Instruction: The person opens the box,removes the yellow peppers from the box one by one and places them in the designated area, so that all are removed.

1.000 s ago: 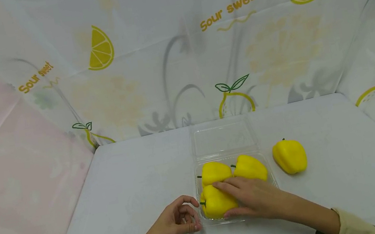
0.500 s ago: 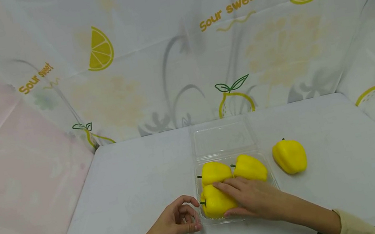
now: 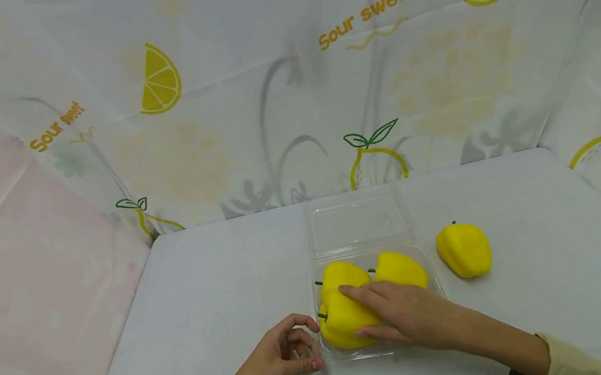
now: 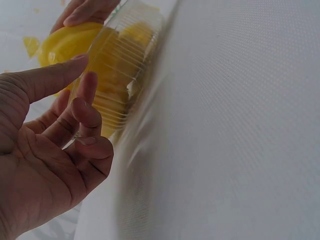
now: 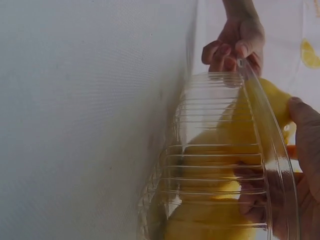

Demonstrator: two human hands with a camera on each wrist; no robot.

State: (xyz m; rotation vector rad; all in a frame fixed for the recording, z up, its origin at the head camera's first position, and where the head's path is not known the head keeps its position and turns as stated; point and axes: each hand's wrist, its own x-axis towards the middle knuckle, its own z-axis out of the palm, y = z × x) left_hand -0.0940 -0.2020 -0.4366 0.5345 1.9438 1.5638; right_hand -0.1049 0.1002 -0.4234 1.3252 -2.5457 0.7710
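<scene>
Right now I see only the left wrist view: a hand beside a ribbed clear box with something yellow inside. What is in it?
Observer: Three yellow peppers. The front pepper lies near the person, and two back peppers lie behind it, all in the box.
Operator: Whose fingers are at the top of my frame?
Observer: The right hand. It grips the front pepper.
Operator: Does the box have a lid?
Observer: Yes, the lid lies open behind the box.
</scene>
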